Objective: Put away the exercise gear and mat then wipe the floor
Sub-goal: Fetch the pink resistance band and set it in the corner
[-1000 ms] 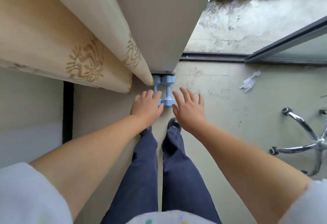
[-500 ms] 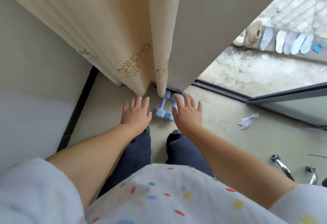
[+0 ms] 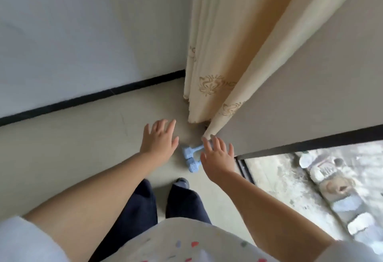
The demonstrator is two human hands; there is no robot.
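Dumbbells [image 3: 191, 158], two pale blue ones, are lying side by side on the pale floor [image 3: 72, 147] just ahead of the person's feet, at the foot of the cream curtain [image 3: 209, 58]. The left hand [image 3: 159, 141] is hovering spread and empty just left of them, while the right hand [image 3: 217, 156] is hanging over their far ends with fingers splayed, gripping nothing. Beyond, the curtain is hanging beside a white wall [image 3: 83, 33] edged with a black baseboard [image 3: 83, 101].

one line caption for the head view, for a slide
Both open hands, left hand and right hand, above blue dumbbells on the floor beside a curtain.
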